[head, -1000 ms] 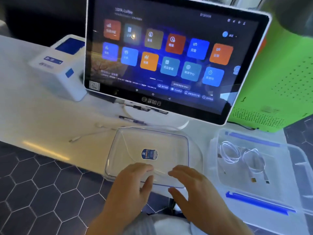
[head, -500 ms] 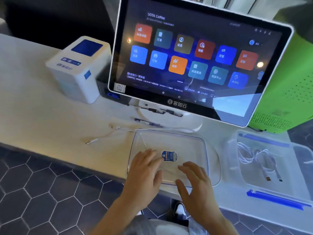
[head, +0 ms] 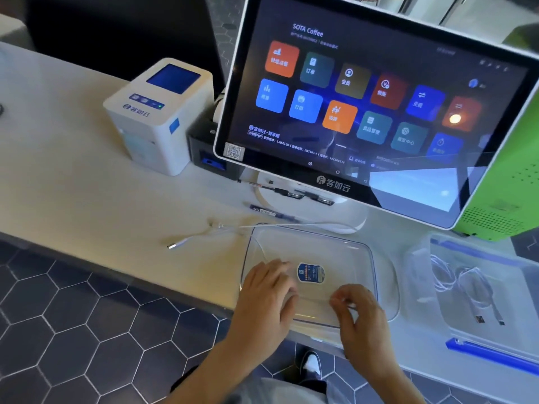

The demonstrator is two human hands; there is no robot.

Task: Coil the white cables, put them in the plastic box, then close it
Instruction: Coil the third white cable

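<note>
One head-worn camera looking forward and down from close above the near counter edge (head: 116,275), wide-angle view bending the far touchscreen (head: 364,106), floor (head: 73,330) showing at near left.

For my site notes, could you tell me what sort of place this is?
Probably a coffee shop's checkout counter: a till touchscreen headed "SOTA Coffee" shows order tiles, a small white receipt printer stands beside it, and pens lie under it.

The left hand (head: 269,298) lies palm down, fingers spread and extended forward; the right hand (head: 360,316) curls its fingers inward beside it.
</note>
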